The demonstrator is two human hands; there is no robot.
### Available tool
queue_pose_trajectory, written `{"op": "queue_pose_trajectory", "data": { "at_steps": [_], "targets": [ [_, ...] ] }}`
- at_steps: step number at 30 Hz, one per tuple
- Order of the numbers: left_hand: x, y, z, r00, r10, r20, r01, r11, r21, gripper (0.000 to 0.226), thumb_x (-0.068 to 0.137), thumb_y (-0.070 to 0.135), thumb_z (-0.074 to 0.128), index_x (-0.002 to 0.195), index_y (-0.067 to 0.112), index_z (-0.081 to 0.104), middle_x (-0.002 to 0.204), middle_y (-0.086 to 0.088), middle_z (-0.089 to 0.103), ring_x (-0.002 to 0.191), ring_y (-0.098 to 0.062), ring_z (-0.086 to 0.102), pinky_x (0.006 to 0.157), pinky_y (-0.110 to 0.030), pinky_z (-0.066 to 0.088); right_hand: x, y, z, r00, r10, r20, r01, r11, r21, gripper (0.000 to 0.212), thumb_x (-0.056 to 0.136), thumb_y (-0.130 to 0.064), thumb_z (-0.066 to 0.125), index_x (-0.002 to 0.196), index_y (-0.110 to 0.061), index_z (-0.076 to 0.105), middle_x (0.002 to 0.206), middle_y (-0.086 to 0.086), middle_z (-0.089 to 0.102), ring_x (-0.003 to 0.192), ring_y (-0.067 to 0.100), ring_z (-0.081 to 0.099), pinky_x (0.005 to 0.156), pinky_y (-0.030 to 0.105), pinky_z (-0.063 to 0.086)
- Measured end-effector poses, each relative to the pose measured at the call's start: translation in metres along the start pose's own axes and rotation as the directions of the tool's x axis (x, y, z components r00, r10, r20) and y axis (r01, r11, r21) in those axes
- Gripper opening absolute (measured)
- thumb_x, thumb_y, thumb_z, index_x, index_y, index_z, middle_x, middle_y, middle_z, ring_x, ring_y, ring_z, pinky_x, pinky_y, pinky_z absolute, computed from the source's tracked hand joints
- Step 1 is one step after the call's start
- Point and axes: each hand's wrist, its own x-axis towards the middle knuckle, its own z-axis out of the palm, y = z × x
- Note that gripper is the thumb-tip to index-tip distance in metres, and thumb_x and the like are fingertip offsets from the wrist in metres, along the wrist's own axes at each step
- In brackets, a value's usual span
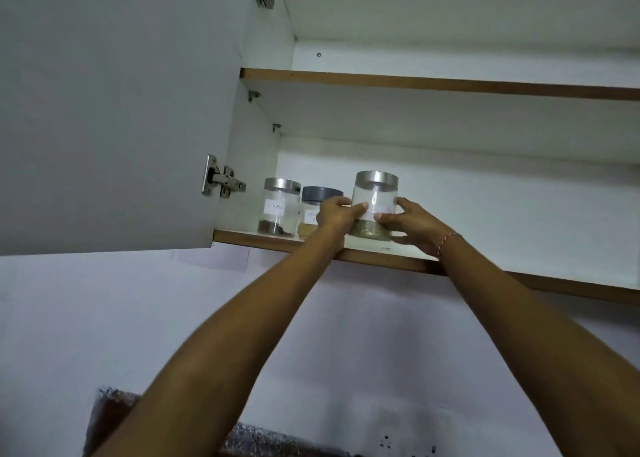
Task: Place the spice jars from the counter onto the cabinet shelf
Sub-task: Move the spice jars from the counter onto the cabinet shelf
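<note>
A clear round jar with a brushed metal lid and a white paper label [374,207], holding a low layer of greenish-brown spice at its bottom, stands upright near the front of the lower cabinet shelf with its wood-coloured front edge [485,270]; whether its base is fully down on the board or just above it cannot be told, since the hands cover the lower part. The left hand [335,215] grips the jar's left side, thumb across the front near the label and fingers curled round behind, while the right hand [410,222] grips the right side in the same way, thumb tip on the label's lower corner; a thin red-and-white thread bracelet [447,243] circles that wrist. Just to the left, partly hidden by the left hand, sits a squat jar with a dark grey lid [320,202] and yellowish contents, and beside that a clear metal-lidded jar labelled cloves [280,207] with dark spice in it. Both stand close to the white open cabinet door [110,110] with its steel hinge [223,180]. An upper shelf [440,83] runs above. This looks like the setting-down step for the third jar. The next move probably calls for settling it flat, perhaps nudging it into line with its neighbours without knocking the grey-lidded one, then easing both grips off and lowering the arms toward the speckled dark counter [277,439] below.
</note>
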Motion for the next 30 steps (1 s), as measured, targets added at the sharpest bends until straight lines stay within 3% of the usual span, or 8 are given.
{"op": "queue_pose_trajectory", "data": {
  "at_steps": [2, 5, 9, 15, 20, 25, 27, 30],
  "targets": [
    [0.011, -0.002, -0.005, 0.998, -0.062, 0.022, 0.061, 0.998, 0.02, 0.015, 0.091, 0.002, 0.052, 0.102, 0.004, 0.062, 0.101, -0.013, 0.063, 0.086, -0.023, 0.06, 0.078, -0.033, 0.053, 0.012, 0.008, 0.004, 0.999, 0.047, -0.011, -0.048, 0.998, -0.036, 0.05, 0.088, -0.01, 0.06, 0.134, -0.013, 0.039, 0.129, 0.013, 0.053, 0.118, 0.03, 0.052, 0.094, 0.045, 0.044],
    [0.021, -0.003, -0.012, 0.985, -0.153, 0.077, 0.153, 0.988, 0.007, 0.025, 0.095, -0.003, 0.035, 0.095, 0.007, 0.058, 0.074, -0.005, 0.052, 0.061, -0.014, 0.048, 0.053, -0.022, 0.041, 0.026, 0.018, 0.012, 0.996, 0.089, -0.012, -0.09, 0.995, -0.05, 0.049, 0.088, -0.007, 0.06, 0.132, -0.011, 0.04, 0.13, 0.015, 0.053, 0.12, 0.032, 0.051, 0.097, 0.047, 0.042],
    [0.026, -0.002, -0.013, 0.964, -0.25, 0.092, 0.244, 0.967, 0.071, 0.02, 0.097, 0.006, 0.037, 0.081, 0.011, 0.049, 0.076, -0.003, 0.048, 0.067, -0.014, 0.047, 0.056, -0.023, 0.044, 0.039, 0.02, 0.017, 0.994, 0.108, -0.023, -0.109, 0.991, -0.074, 0.05, 0.086, -0.004, 0.061, 0.132, -0.01, 0.041, 0.13, 0.016, 0.054, 0.121, 0.031, 0.051, 0.098, 0.048, 0.042],
    [0.039, -0.008, -0.004, 0.976, -0.218, 0.015, 0.209, 0.95, 0.234, 0.022, 0.097, 0.007, 0.037, 0.108, 0.002, 0.055, 0.099, -0.014, 0.057, 0.072, -0.021, 0.05, 0.083, -0.033, 0.051, 0.045, 0.022, 0.022, 0.996, 0.089, -0.021, -0.091, 0.986, -0.141, 0.047, 0.087, -0.007, 0.061, 0.13, -0.011, 0.043, 0.129, 0.015, 0.054, 0.117, 0.03, 0.053, 0.093, 0.044, 0.045],
    [0.038, -0.014, -0.002, 0.99, -0.143, -0.015, 0.139, 0.932, 0.334, 0.031, 0.094, 0.006, 0.038, 0.122, -0.001, 0.051, 0.123, -0.021, 0.059, 0.11, -0.032, 0.059, 0.097, -0.04, 0.05, 0.044, 0.021, 0.027, 0.999, 0.038, -0.012, -0.04, 0.975, -0.218, 0.04, 0.089, -0.005, 0.057, 0.128, -0.008, 0.047, 0.128, 0.018, 0.055, 0.098, 0.021, 0.05, 0.08, 0.036, 0.046],
    [0.021, -0.014, -0.005, 0.972, 0.221, -0.077, -0.139, 0.808, 0.572, 0.029, 0.091, 0.002, 0.039, 0.109, -0.003, 0.061, 0.115, -0.02, 0.063, 0.103, -0.032, 0.06, 0.08, -0.033, 0.047, 0.035, 0.018, 0.027, 0.994, 0.032, -0.105, -0.06, 0.957, -0.282, 0.04, 0.088, 0.004, 0.041, 0.127, -0.005, 0.041, 0.134, 0.02, 0.046, 0.099, 0.024, 0.051, 0.079, 0.034, 0.046],
    [0.011, -0.015, -0.005, 0.919, 0.388, -0.067, -0.278, 0.759, 0.589, 0.034, 0.091, 0.001, 0.037, 0.115, 0.0, 0.06, 0.118, -0.017, 0.062, 0.108, -0.03, 0.058, 0.085, -0.034, 0.047, 0.028, 0.015, 0.022, 0.973, -0.017, -0.232, -0.071, 0.928, -0.365, 0.046, 0.089, 0.001, 0.037, 0.135, 0.0, 0.033, 0.14, 0.02, 0.04, 0.118, 0.031, 0.047, 0.095, 0.037, 0.042],
    [-0.011, -0.021, -0.004, 0.858, 0.512, -0.038, -0.384, 0.69, 0.614, 0.039, 0.092, 0.001, 0.035, 0.126, 0.004, 0.054, 0.127, -0.014, 0.054, 0.114, -0.027, 0.052, 0.092, -0.035, 0.044, 0.005, 0.014, 0.019, 0.927, -0.109, -0.358, -0.051, 0.912, -0.408, 0.048, 0.09, -0.003, 0.038, 0.138, -0.003, 0.035, 0.136, 0.019, 0.046, 0.122, 0.032, 0.046, 0.093, 0.029, 0.04]
  ]
}}
